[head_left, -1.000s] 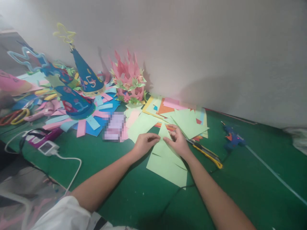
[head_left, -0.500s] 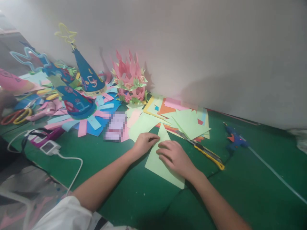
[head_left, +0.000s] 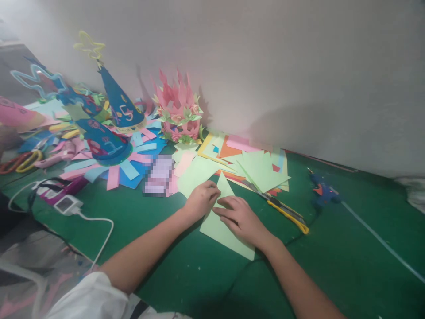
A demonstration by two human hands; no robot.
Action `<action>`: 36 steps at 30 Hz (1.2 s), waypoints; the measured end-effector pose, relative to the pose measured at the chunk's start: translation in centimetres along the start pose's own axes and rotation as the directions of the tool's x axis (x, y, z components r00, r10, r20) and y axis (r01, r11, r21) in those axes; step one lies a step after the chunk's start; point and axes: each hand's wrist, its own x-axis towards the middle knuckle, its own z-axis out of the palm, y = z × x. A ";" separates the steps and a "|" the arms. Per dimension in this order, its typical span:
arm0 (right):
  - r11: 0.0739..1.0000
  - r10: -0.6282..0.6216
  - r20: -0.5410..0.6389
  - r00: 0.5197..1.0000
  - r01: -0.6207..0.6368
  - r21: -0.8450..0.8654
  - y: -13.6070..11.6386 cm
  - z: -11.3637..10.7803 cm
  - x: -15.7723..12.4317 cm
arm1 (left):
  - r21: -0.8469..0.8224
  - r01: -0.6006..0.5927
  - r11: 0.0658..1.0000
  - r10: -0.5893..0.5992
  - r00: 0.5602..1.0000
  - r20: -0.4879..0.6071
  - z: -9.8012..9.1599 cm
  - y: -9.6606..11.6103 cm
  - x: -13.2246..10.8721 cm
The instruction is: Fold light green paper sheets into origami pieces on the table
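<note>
A light green sheet of paper (head_left: 223,235) with a pointed upper end lies on the green table in front of me. At its upper left edge, my left hand (head_left: 201,200) is curled, thumb and fingertips together on the paper's edge. My right hand (head_left: 241,219) rests on the sheet's right side, its fingers bent and a little apart, the tips pointing at the left hand. Just right of the paper lie a yellow-handled utility knife (head_left: 288,215) and another slim tool beside it. More light green paper (head_left: 201,175) lies behind my left hand.
Coloured paper sheets (head_left: 262,170) are stacked along the wall. A blue glue gun (head_left: 323,190) with a cord sits at right. At left are a pink paper crown (head_left: 177,110), blue cone hats (head_left: 121,104), a blurred phone-like object (head_left: 158,176), scissors (head_left: 29,161) and a power strip (head_left: 55,190).
My left fingers have curled in slightly and moved closer to my right hand at the paper's edge. The right hand has shifted very little, and the paper stays in place.
</note>
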 end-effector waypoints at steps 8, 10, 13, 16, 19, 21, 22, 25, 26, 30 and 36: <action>1.000 -0.012 -0.007 1.000 0.012 -0.002 0.2 0.1 -0.2 | 0.156 -0.090 0.984 0.083 0.995 0.048 -0.1 -0.1 0.1; 1.000 -0.017 -0.014 1.000 0.017 -0.012 0.2 0.2 -0.2 | 0.163 -0.107 0.981 0.100 0.994 0.049 0.0 -0.3 0.1; 0.999 -0.030 -0.015 0.999 0.029 -0.020 0.4 0.2 -0.3 | 0.184 -0.137 0.973 0.130 0.990 0.051 0.5 -0.6 0.2; 0.999 -0.044 -0.014 0.999 0.043 -0.026 0.5 0.2 -0.3 | 0.207 -0.166 0.964 0.158 0.986 0.056 0.9 -0.8 0.2; 0.998 -0.051 -0.024 0.998 0.050 -0.036 0.4 0.4 -0.2 | 0.196 -0.196 0.961 0.185 0.980 0.074 1.1 -0.9 0.2; 0.999 -0.047 -0.025 0.999 0.047 -0.020 0.3 0.7 -0.2 | 0.199 -0.187 0.962 0.171 0.981 0.094 1.0 -0.9 0.2; 0.999 -0.044 -0.026 0.999 0.045 0.007 0.3 0.7 -0.2 | 0.211 -0.166 0.963 0.147 0.984 0.101 1.0 -0.8 0.2; 0.977 0.010 -0.094 0.996 0.011 0.213 0.9 0.0 -0.4 | 0.267 -0.085 0.960 0.055 0.991 0.118 0.8 -0.5 0.2; 0.948 0.062 -0.170 0.984 -0.005 0.318 1.3 -0.7 -0.5 | 0.284 -0.067 0.957 0.033 0.992 0.123 0.8 -0.3 0.1; 0.827 0.382 -0.773 0.506 0.188 0.531 3.3 -4.9 -0.6 | 0.302 -0.049 0.952 0.016 0.994 0.109 0.9 -0.2 0.0; 0.814 0.491 -0.728 0.479 0.046 0.579 2.4 -3.2 0.4 | 0.305 -0.056 0.951 0.023 0.994 0.111 1.1 -0.7 -0.1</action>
